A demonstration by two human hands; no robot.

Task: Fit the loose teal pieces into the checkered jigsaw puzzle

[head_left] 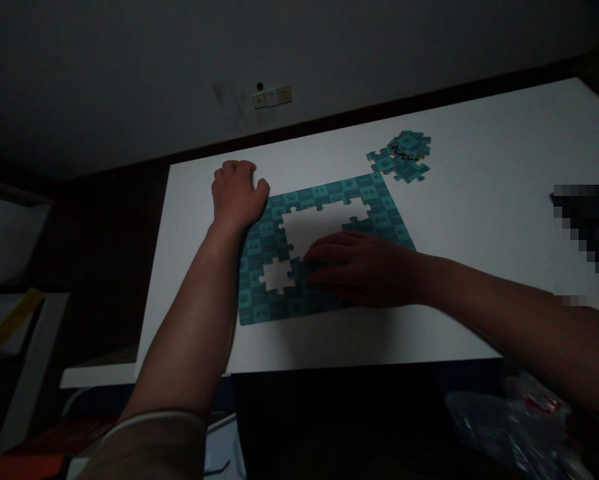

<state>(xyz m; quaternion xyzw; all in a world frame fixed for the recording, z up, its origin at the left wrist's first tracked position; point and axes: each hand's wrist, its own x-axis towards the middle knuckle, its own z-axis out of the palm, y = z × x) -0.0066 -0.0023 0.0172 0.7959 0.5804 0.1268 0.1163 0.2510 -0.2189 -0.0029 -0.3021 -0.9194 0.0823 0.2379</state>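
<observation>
A teal jigsaw puzzle (259, 311) lies flat on the white table, with a large gap (309, 230) in its upper middle and a smaller gap (278, 275) at lower left. My left hand (238, 193) rests at the puzzle's upper left corner, thumb apart from the bent fingers and nothing visible in it. Over the puzzle's lower right part lies my right hand (364, 267), palm down with fingers stretched to the left. Its fingertips touch pieces at the large gap's lower edge. What is under the palm is hidden.
Loose puzzle pieces (404, 157) are heaped beyond the puzzle's upper right corner. The white table (504, 173) has its far edge near a wall with sockets (272, 97). Below the front edge, a clear plastic bag (509, 420) sits at right. A pixelated dark patch covers the right side.
</observation>
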